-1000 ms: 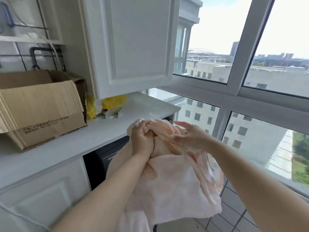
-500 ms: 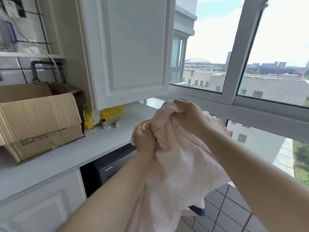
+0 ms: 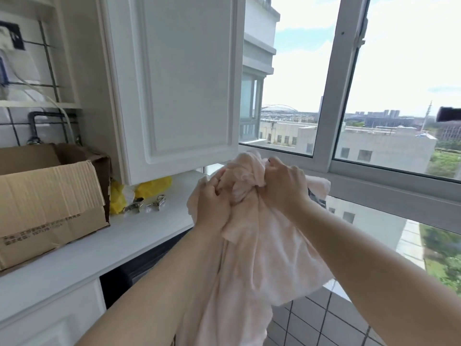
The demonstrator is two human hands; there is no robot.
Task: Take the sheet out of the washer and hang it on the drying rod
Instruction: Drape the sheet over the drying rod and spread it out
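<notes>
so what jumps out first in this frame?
The bunched pink sheet in the middle, gripped at its top by the left hand and the right hand, the rest hanging down. Behind it, the big window with a city view fills the right side. An open cardboard box sits on the white counter at left.

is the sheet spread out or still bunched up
Bunched up. The sheet is gathered in a crumpled wad between the left hand and right hand, both gripping it, with the rest hanging in folds below.
</notes>
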